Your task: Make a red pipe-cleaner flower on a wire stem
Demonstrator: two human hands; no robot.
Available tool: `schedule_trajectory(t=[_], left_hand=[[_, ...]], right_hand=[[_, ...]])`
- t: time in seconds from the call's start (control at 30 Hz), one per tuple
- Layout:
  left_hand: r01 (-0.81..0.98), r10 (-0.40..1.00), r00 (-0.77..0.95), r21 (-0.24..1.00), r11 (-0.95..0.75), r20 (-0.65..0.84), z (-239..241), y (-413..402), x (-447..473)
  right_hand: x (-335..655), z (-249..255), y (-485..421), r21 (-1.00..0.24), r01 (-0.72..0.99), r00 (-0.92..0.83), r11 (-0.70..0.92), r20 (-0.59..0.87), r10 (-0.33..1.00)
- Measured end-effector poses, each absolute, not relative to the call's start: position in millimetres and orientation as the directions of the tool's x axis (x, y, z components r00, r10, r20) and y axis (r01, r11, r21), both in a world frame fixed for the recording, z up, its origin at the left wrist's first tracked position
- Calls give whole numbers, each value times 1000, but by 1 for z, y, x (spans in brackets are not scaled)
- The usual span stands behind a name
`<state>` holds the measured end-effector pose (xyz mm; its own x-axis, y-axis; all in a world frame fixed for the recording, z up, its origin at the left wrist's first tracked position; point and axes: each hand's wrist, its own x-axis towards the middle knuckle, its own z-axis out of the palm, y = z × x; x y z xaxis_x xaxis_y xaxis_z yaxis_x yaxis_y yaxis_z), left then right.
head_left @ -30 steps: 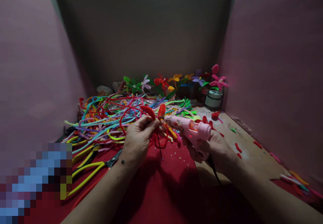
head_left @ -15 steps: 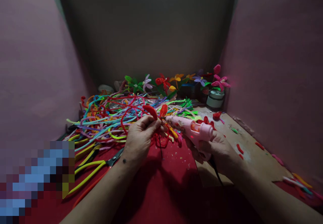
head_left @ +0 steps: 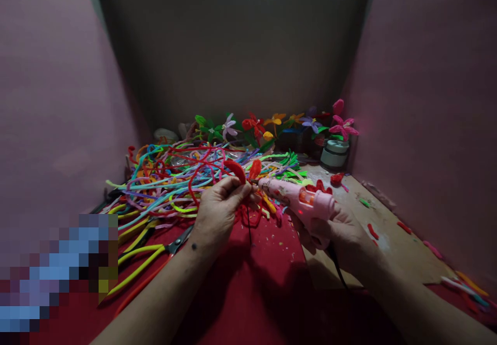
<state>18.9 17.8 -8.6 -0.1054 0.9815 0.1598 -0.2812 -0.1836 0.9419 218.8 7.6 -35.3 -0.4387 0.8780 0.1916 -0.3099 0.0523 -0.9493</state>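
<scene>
My left hand is closed in a pinch on a small flower of red pipe-cleaner petals with a thin dark stem hanging below it. My right hand grips a pink hot glue gun, its nozzle pointing left and touching or nearly touching the base of the petals. A black cord runs down from the gun under my right wrist. Both hands hover over a red cloth.
A tangled heap of coloured pipe cleaners lies behind my left hand. Yellow-handled pliers rest at the left. Finished pipe-cleaner flowers and a small white pot stand along the back wall. Red scraps dot a brown board on the right.
Both hands and the glue gun stay together in the same pose; the view has shifted slightly, moving everything a little to the right in the picture.
</scene>
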Motion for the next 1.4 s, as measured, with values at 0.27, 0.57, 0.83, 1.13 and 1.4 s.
schedule_trajectory(t=[0.27, 0.57, 0.83, 1.13, 1.4], left_hand=[[-279, 982, -94, 942, -184, 164, -10, 19, 18], [-442, 985, -119, 882, -162, 121, -6, 19, 16], [-535, 987, -150, 835, -125, 51, 6, 21, 14], [-498, 993, -121, 864, -75, 16, 2, 18, 17], [-485, 990, -135, 874, -33, -37, 5, 18, 24]], right_hand=[[220, -35, 8, -957, -279, -419, 78, 195, 887], [222, -34, 7, -973, -185, -376, 137, 199, 905], [276, -24, -13, -869, 123, -132, 479, 464, 876], [391, -43, -34, -582, 781, 14, 228, 381, 925], [396, -70, -25, -198, 963, -87, 180, 404, 911]])
